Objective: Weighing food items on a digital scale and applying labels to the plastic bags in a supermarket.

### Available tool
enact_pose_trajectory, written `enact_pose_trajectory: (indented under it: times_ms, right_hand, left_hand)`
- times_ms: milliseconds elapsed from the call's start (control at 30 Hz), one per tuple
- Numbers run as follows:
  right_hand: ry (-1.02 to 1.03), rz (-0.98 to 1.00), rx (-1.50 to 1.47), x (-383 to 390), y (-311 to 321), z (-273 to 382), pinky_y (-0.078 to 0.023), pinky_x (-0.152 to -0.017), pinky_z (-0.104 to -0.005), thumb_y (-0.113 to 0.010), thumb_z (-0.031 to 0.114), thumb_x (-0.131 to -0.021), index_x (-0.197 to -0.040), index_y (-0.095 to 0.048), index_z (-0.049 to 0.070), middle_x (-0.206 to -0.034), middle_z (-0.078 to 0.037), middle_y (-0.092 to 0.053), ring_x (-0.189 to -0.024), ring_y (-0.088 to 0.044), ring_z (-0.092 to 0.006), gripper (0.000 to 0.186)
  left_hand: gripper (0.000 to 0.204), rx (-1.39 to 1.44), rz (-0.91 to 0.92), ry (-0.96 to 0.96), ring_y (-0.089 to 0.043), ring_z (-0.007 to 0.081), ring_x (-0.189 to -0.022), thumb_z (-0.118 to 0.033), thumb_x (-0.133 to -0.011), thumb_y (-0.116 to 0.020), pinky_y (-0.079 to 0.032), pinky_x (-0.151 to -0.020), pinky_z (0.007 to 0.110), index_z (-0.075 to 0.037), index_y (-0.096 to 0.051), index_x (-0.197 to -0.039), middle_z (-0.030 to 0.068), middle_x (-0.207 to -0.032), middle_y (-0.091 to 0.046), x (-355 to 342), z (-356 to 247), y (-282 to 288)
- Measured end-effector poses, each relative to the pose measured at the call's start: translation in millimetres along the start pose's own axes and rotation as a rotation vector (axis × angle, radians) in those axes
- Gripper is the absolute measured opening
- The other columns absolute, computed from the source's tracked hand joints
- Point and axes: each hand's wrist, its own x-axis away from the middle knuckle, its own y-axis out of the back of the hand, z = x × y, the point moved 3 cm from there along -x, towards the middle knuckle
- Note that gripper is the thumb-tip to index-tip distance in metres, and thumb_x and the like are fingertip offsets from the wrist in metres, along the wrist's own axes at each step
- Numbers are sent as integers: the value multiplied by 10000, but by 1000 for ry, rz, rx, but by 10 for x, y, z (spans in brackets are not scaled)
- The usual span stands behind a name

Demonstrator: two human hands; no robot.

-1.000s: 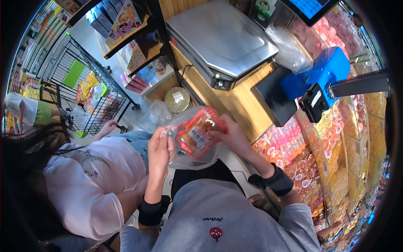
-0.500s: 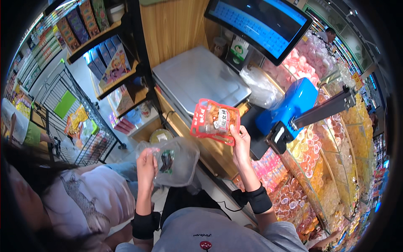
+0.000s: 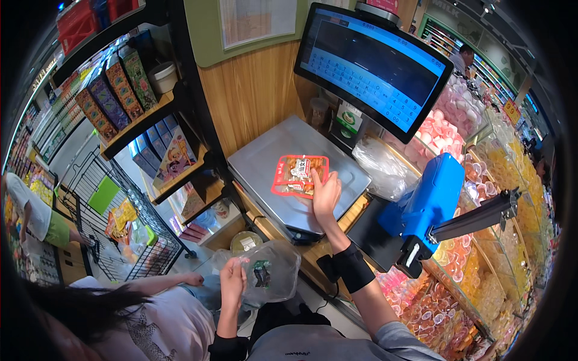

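Observation:
My right hand (image 3: 326,195) grips a red-edged snack packet (image 3: 296,175) by its right side, over the metal plate of a weighing scale (image 3: 271,150). Whether the packet touches the plate I cannot tell. Lower down, my left hand (image 3: 232,278) is closed on the gathered top of a clear plastic bag (image 3: 283,265). A small dark green packet (image 3: 262,274) shows through the bag's wall. Behind the scale stands a tilted touch screen (image 3: 373,66) with an on-screen keyboard.
Right of the scale are a blue device (image 3: 430,192) with a dark arm and a bunch of clear bags (image 3: 385,165). Bins of wrapped sweets (image 3: 421,295) fill the right. Shelves of boxes (image 3: 114,90) and a shopping cart (image 3: 138,240) stand left. A person (image 3: 138,319) is close on my left.
My right hand has carried the packet forward from the scale's front edge to over its plate. My left hand still holds the bag. The view has tilted up.

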Motion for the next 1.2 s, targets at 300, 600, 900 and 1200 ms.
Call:
enact_pose_trajectory:
  times_ms: [300, 600, 900, 1200]
  right_hand:
    - [198, -142, 513, -333, -28, 16, -368, -800, -400, -623, 412, -746, -836, -530, -90, -879, -201, -458, -881, -421, -333, 519]
    - [463, -167, 179, 28, 433, 96, -375, -706, -366, -615, 148, -774, -835, -504, -4, -812, -135, -453, -786, -439, -292, 198]
    - [391, -48, 68, 502, 851, -110, -370, -654, -343, -594, 51, -764, -779, -502, 7, -724, -96, -455, -709, -446, -249, 103]
    - [354, -41, 60, 601, 929, -276, -370, -625, -342, -572, 45, -784, -743, -498, -7, -703, -105, -458, -679, -439, -250, 99]
  left_hand:
    - [236, -49, 88, 82, -291, 38, -370, -161, -936, -356, -216, -338, 194, -57, -567, -932, -42, -503, -374, -270, -29, -134]
    - [263, -99, 172, 89, -317, 40, -377, -209, -936, -371, -226, -347, 197, -57, -581, -887, -42, -492, -382, -411, 61, -174]
    - [268, -70, 203, 147, -302, 36, -381, -213, -935, -372, -208, -350, 195, -50, -580, -885, -46, -503, -377, -350, 149, -248]
    - [273, -111, 256, 98, -259, 33, -384, -238, -940, -353, -181, -346, 193, -80, -574, -913, -62, -492, -300, -258, 296, -278]
